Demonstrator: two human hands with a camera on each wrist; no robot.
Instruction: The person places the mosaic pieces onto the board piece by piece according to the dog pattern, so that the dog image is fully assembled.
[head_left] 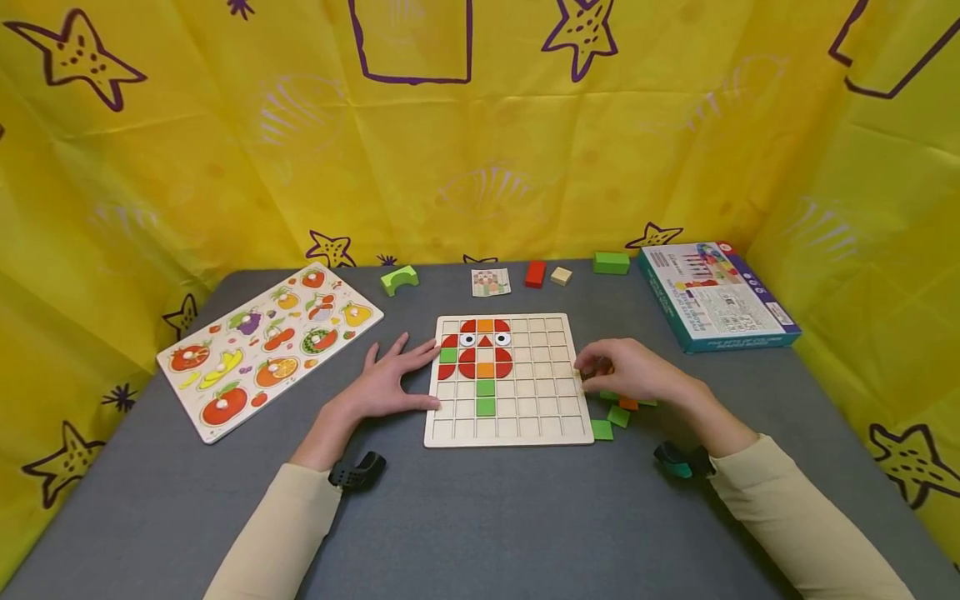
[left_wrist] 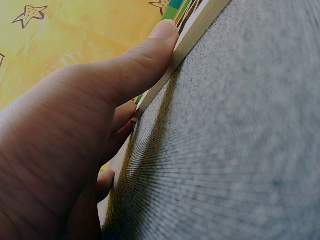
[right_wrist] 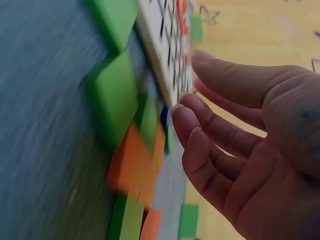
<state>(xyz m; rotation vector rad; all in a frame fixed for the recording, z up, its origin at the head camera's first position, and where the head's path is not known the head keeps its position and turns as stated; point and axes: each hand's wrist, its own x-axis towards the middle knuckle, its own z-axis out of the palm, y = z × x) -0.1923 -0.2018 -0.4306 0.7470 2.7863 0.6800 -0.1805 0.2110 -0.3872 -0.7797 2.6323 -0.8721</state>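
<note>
A square wooden grid board lies on the table, with red, green, orange and eye-printed tiles in its upper left cells. My left hand rests at the board's left edge, fingers spread and thumb against the rim. In the left wrist view the thumb lies along the board's side. Over the board's right edge hovers my right hand, its fingers loosely bent and nothing visible between them. Loose green tiles and orange tiles lie beneath it, beside the board.
A fruit puzzle board lies at the left. Along the back are a green arch block, a small picture card, a red block, a beige block and a green block. A game box sits at the right.
</note>
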